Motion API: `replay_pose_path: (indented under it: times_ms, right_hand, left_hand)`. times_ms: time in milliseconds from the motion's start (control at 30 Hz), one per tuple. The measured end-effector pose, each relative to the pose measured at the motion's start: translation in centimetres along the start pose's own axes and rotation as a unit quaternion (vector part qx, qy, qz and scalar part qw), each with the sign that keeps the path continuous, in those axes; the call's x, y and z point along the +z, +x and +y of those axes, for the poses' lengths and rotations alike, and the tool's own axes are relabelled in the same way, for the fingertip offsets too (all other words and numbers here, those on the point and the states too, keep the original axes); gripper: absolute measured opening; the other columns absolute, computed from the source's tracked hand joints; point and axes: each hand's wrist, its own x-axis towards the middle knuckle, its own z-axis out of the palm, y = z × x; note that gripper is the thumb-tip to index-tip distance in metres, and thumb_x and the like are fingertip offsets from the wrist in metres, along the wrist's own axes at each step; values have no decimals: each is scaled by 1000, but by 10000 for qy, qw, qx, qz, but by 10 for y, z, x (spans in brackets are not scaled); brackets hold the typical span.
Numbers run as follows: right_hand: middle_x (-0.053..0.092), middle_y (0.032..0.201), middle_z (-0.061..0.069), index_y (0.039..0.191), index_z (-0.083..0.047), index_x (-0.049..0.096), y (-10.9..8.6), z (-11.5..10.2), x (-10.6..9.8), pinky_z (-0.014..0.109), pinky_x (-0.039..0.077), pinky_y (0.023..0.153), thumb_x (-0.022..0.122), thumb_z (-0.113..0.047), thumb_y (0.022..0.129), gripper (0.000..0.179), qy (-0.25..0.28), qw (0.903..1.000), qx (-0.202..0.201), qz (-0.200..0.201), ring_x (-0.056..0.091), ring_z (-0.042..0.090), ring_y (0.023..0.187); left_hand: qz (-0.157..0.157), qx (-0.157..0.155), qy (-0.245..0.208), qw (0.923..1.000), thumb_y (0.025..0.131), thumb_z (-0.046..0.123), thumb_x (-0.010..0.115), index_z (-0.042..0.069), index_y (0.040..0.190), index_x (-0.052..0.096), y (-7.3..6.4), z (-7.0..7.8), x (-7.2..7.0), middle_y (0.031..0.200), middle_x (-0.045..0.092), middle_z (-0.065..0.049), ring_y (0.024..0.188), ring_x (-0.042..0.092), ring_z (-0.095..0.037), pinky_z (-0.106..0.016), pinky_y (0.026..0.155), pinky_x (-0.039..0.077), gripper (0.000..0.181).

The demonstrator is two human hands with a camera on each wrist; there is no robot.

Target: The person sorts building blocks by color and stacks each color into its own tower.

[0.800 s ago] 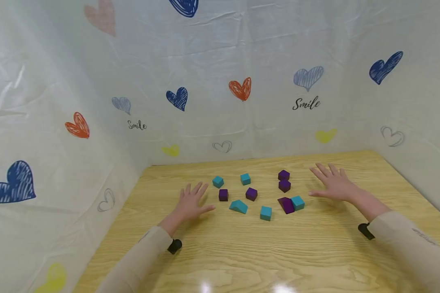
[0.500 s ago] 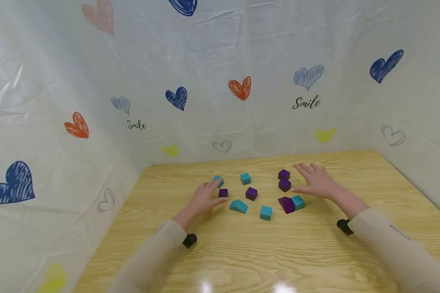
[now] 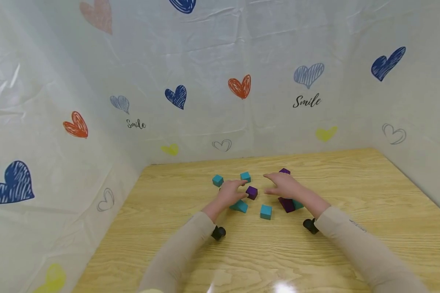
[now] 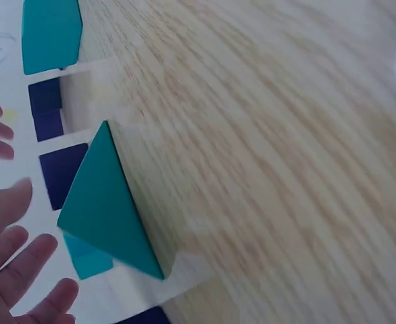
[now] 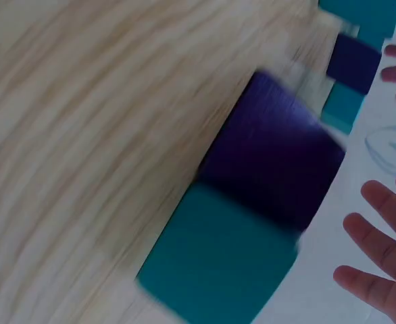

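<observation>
My left hand (image 3: 229, 193) reaches over the teal triangular block (image 3: 239, 206), thumb and fingers apart and holding nothing. A purple cube (image 3: 251, 193) lies just off its fingertips, between the two hands. Facing it from the right, my right hand (image 3: 287, 186) also holds nothing; its fingers look spread in the right wrist view. Under that hand a purple wedge block (image 3: 287, 204) touches a teal cube (image 3: 298, 204). One purple cube (image 3: 284, 171) shows partly behind the right hand. Another beside it is hidden in the head view, and the left hand covers most of a further one.
Two teal cubes, one at the back left (image 3: 218, 180) and one at the back middle (image 3: 245, 176), rest on the wooden table (image 3: 264, 256). A third teal cube (image 3: 265, 212) sits at the front. A white sheet (image 3: 205, 61) printed with hearts encloses the back and sides.
Both hands have moved inward over the blocks, the left one rightward and the right one leftward, so the gap between them has narrowed. The blocks have not visibly shifted.
</observation>
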Motion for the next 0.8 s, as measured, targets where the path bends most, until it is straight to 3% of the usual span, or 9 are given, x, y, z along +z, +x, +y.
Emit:
replay_pose_path:
  times_ms: [267,567,800]
  right_hand:
    - [64,107,17,118,4,58,18,-26,10,39,50,79,64,-18,86,39,271,9979,180,-553,61,30,96]
    - [67,96,11,105,0,66,30,-25,23,32,49,70,68,-17,83,28,599,9965,492,-318,61,22,83]
    - [67,95,11,102,0,67,33,-25,24,33,50,71,66,-13,84,22,681,9954,607,-286,62,23,84]
  left_hand:
    - [-69,-464,-28,9989,85,18,66,13,126,57,10,7,9,109,66,-4,103,58,-23,-33,86,46,42]
    - [-282,-577,-651,9958,86,17,64,12,127,56,15,8,14,105,65,-7,97,60,-22,-31,82,48,41]
    - [-249,-670,-848,9938,86,19,65,13,123,59,17,8,15,102,65,-5,92,59,-19,-28,78,48,39]
